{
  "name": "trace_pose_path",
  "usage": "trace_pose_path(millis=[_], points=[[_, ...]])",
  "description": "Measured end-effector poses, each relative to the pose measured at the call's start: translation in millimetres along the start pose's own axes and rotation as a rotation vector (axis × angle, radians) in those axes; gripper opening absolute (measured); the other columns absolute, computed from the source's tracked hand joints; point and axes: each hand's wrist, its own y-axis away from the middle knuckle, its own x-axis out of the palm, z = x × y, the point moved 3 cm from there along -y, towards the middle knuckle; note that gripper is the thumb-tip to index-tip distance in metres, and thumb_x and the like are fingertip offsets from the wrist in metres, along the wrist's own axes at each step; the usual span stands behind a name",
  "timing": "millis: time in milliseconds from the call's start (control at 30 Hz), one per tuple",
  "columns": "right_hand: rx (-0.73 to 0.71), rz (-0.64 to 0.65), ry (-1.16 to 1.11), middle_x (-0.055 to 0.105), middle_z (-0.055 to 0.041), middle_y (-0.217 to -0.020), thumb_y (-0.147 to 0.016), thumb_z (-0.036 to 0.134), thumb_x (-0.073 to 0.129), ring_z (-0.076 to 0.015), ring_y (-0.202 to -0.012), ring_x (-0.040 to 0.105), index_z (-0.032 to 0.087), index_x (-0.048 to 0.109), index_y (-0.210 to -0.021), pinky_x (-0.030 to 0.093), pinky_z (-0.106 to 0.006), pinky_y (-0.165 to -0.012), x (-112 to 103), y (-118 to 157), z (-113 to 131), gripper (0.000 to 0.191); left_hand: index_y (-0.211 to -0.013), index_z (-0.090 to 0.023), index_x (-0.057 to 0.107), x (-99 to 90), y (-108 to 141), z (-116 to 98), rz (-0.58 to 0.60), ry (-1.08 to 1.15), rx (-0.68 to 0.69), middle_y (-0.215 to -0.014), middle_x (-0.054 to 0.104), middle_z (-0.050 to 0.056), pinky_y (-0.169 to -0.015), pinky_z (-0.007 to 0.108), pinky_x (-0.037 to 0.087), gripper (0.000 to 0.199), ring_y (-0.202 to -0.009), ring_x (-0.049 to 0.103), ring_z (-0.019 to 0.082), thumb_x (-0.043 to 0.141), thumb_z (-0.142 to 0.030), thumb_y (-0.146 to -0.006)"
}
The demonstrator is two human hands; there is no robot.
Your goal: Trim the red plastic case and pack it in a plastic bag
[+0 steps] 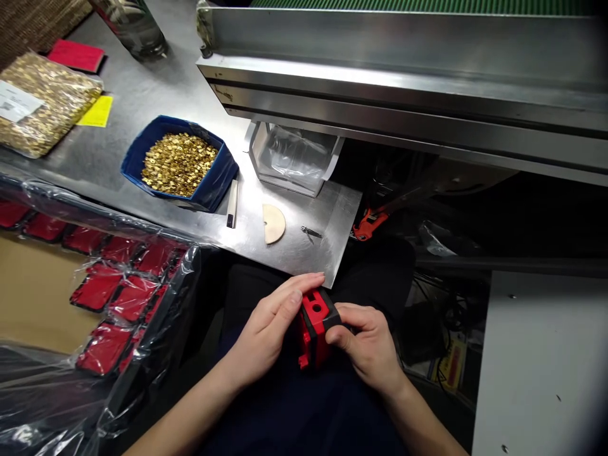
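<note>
A red and black plastic housing (317, 311) with a round hole in its top face is held over my lap, beyond the corner of the metal table. My left hand (270, 329) lies along its left side, fingers stretched forward and thumb against the edge. On the right side, my right hand (368, 345) grips the black part between thumb and curled fingers. On the table close by lie a pale half-round disc (274, 224) and a small metal pin-like piece (311, 232). The underside of the housing is hidden.
A blue bin (216, 183) of small brass parts stands on the metal table (190, 82), beside a grey bin (294, 158) with clear plastic. Left is a plastic-lined box holding red pieces (99, 285). An aluminium conveyor frame (403, 95) crosses the top; orange-handled pliers (369, 225) hang below.
</note>
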Motion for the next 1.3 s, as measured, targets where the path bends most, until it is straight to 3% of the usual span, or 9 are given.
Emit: trace_pose_path(millis=[233, 367, 533, 633, 733, 900, 1000, 1133, 1300], points=[[0.145, -0.102, -0.017, 0.057, 0.0000, -0.064, -0.094, 0.052, 0.067, -0.0135, -0.061, 0.048, 0.017, 0.072, -0.071, 0.037, -0.028, -0.058, 6, 8, 3, 0.042, -0.142, -0.028, 0.061, 1.0, 8, 3, -0.027, -0.178, 0.195, -0.151, 0.059, 0.002, -0.124, 0.040, 0.036, 0.040, -0.142, 0.051, 0.024, 0.041, -0.033, -0.107], [0.025, -0.113, 0.055, 0.061, -0.0008, -0.066, -0.094, 0.051, 0.067, -0.0143, -0.062, 0.052, 0.019, 0.073, -0.071, 0.039, -0.028, -0.060, 9, 11, 9, 0.040, -0.151, -0.031, 0.050, 2.0, 15, 0, 0.076, -0.135, 0.245, -0.165, 0.041, 0.001, -0.128, 0.039, 0.029, 0.046, -0.152, 0.036, 0.025, 0.041, -0.037, -0.106], [-0.112, -0.033, 0.071, 0.069, -0.0032, -0.071, -0.093, 0.049, 0.068, -0.0176, -0.068, 0.060, 0.022, 0.078, -0.079, 0.045, -0.031, -0.067, 14, 17, 8, 0.032, -0.153, -0.035, 0.044, 5.4, 15, 4, -0.051, 0.077, 0.095, -0.164, 0.043, 0.000, -0.125, 0.036, 0.031, 0.053, -0.151, 0.038, 0.025, 0.056, -0.038, -0.101], [-0.087, -0.034, 0.049, 0.067, -0.0030, -0.069, -0.094, 0.050, 0.067, -0.0175, -0.067, 0.059, 0.024, 0.080, -0.080, 0.045, -0.031, -0.067, 17, 19, 6, 0.033, -0.154, -0.034, 0.040, 9.3, 12, 11, -0.110, 0.185, -0.046, -0.148, 0.062, 0.004, -0.106, 0.034, 0.049, 0.050, -0.119, 0.065, 0.022, 0.046, -0.043, -0.105], [-0.051, -0.047, 0.033, 0.065, -0.0024, -0.067, -0.095, 0.052, 0.065, -0.0161, -0.063, 0.055, 0.024, 0.081, -0.079, 0.042, -0.030, -0.063, 19, 20, 4, 0.036, -0.154, -0.033, 0.039, 9.1, 12, 16, -0.142, 0.220, -0.111, -0.140, 0.068, 0.006, -0.083, 0.032, 0.055, 0.050, -0.086, 0.069, 0.017, 0.037, -0.049, -0.107], [-0.028, -0.093, 0.039, 0.065, -0.0027, -0.068, -0.094, 0.052, 0.066, -0.0163, -0.065, 0.056, 0.022, 0.078, -0.073, 0.041, -0.030, -0.063, 19, 19, 3, 0.038, -0.149, -0.031, 0.048, 6.6, 16, 13, -0.018, 0.213, -0.002, -0.155, 0.055, 0.005, -0.119, 0.036, 0.039, 0.054, -0.143, 0.047, 0.027, 0.055, -0.051, -0.100], [-0.004, -0.103, 0.042, 0.062, -0.0014, -0.066, -0.094, 0.050, 0.067, -0.0151, -0.063, 0.053, 0.021, 0.075, -0.071, 0.040, -0.029, -0.061, 19, 19, 2, 0.038, -0.148, -0.032, 0.049, 7.1, 15, 16, 0.034, 0.217, -0.021, -0.152, 0.056, 0.007, -0.115, 0.040, 0.045, 0.055, -0.138, 0.053, 0.030, 0.062, -0.047, -0.097], [0.061, -0.101, 0.077, 0.057, 0.0005, -0.064, -0.094, 0.044, 0.069, -0.0135, -0.062, 0.049, 0.019, 0.072, -0.070, 0.037, -0.028, -0.060, 21, 17, -1, 0.035, -0.142, -0.028, 0.055, 8.5, 9, 27, -0.052, 0.249, -0.136, -0.135, 0.069, 0.009, -0.107, 0.045, 0.051, 0.044, -0.123, 0.065, 0.030, 0.045, -0.049, -0.104], [0.278, -0.132, 0.023, 0.058, 0.0014, -0.064, -0.093, 0.050, 0.067, -0.0120, -0.060, 0.046, 0.017, 0.072, -0.072, 0.035, -0.026, -0.056, 20, 11, -8, 0.039, -0.130, -0.029, 0.068, 10.8, 8, 31, -0.028, 0.093, -0.067, -0.153, 0.055, 0.006, -0.124, 0.047, 0.033, 0.041, -0.142, 0.048, 0.031, 0.043, -0.050, -0.105]])
